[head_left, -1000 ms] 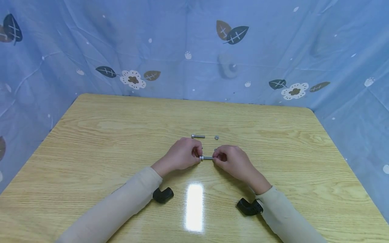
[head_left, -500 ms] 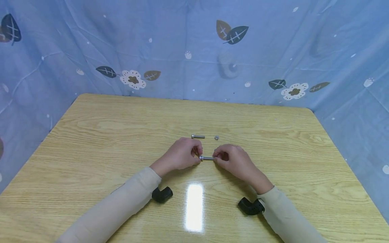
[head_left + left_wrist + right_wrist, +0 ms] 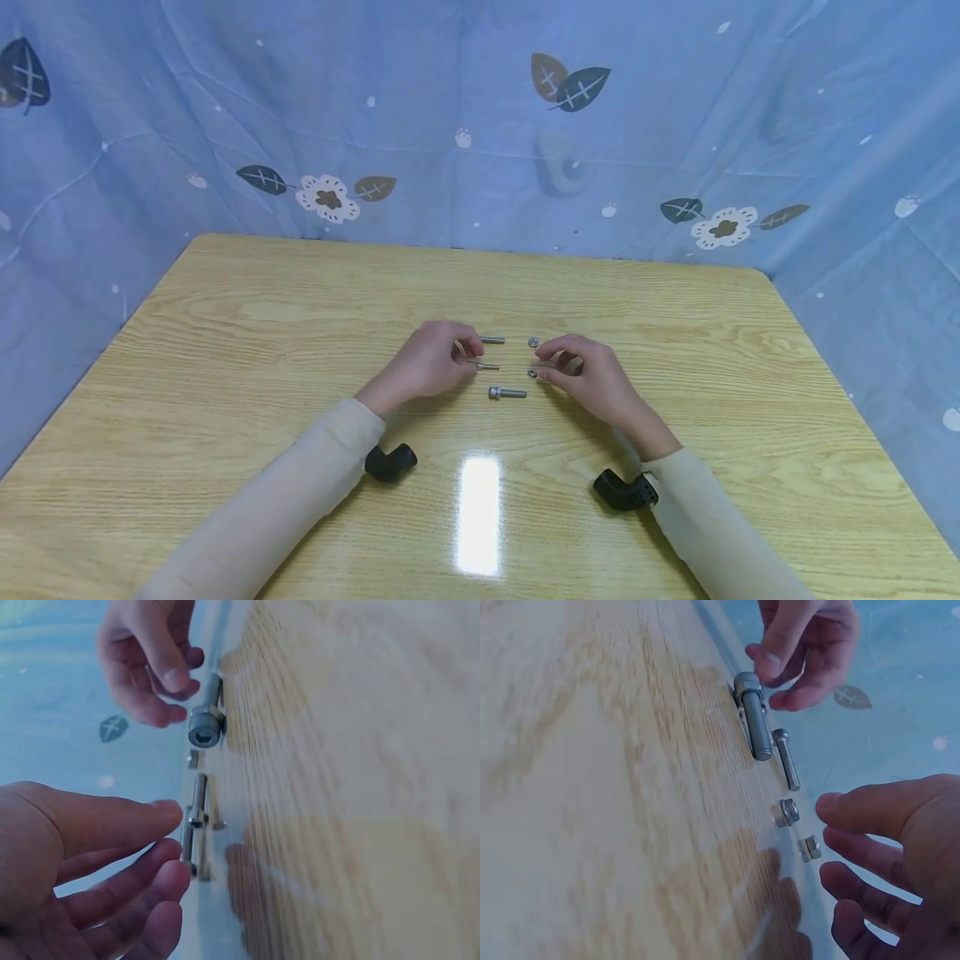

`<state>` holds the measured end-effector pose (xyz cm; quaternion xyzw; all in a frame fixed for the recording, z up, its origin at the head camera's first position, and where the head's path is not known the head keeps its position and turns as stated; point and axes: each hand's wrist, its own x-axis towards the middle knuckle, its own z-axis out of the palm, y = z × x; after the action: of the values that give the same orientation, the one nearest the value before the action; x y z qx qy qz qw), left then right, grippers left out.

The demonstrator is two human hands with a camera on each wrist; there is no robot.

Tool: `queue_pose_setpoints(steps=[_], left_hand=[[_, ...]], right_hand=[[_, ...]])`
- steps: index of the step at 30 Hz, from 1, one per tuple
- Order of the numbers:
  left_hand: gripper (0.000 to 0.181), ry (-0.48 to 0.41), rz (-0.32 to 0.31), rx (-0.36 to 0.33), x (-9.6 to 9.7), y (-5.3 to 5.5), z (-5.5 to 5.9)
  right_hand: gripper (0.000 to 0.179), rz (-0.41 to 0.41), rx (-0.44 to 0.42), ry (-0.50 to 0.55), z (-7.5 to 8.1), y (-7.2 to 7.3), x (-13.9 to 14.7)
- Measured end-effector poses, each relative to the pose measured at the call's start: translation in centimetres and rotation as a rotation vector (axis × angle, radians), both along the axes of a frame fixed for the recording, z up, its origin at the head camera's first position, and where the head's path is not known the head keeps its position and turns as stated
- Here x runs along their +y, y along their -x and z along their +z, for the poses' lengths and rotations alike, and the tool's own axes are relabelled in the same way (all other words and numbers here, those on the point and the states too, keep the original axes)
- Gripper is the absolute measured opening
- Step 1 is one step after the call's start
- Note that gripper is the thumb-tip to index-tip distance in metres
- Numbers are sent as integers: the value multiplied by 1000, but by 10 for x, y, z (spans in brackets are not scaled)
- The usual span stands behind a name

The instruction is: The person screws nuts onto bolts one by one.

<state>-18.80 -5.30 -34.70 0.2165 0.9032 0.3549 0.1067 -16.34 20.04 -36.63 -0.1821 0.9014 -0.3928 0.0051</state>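
My left hand (image 3: 431, 360) is over the head end of the small middle bolt (image 3: 488, 367), its thumb and fingers apart in the left wrist view. The right hand (image 3: 588, 371) hovers around the near loose nut (image 3: 532, 373); in the right wrist view its fingers are parted beside that nut (image 3: 789, 812), with nothing between them. Closest to the person lies a thick socket-head bolt (image 3: 513, 393), free of both hands, with a nut (image 3: 497, 392) up against its head. A farther bolt (image 3: 492, 340) has its head hidden behind the left hand. Level with it is another nut (image 3: 533, 342).
All the hardware lies on a wood-grain table (image 3: 300, 283). Black curved wrist mounts (image 3: 392, 463) stick out from both sleeves (image 3: 277, 500). A blue patterned curtain (image 3: 420, 108) surrounds the table's back and sides.
Both hands have let go of the thick bolt with its nut, which stays on the table. They have moved farther away from the person, left to the middle bolt, right to the near nut.
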Motion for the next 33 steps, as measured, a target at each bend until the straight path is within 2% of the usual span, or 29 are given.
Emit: queue_pose_setpoints(steps=[12, 18, 33], left_hand=[[14, 89, 7, 25, 5, 4, -6], [10, 128, 7, 62, 9, 5, -10], [8, 160, -6, 68, 12, 4, -8]], right_hand=[[21, 19, -45, -65, -9, 7, -2], [18, 29, -55, -82, -12, 7, -4], [8, 56, -51, -98, -11, 6, -4]])
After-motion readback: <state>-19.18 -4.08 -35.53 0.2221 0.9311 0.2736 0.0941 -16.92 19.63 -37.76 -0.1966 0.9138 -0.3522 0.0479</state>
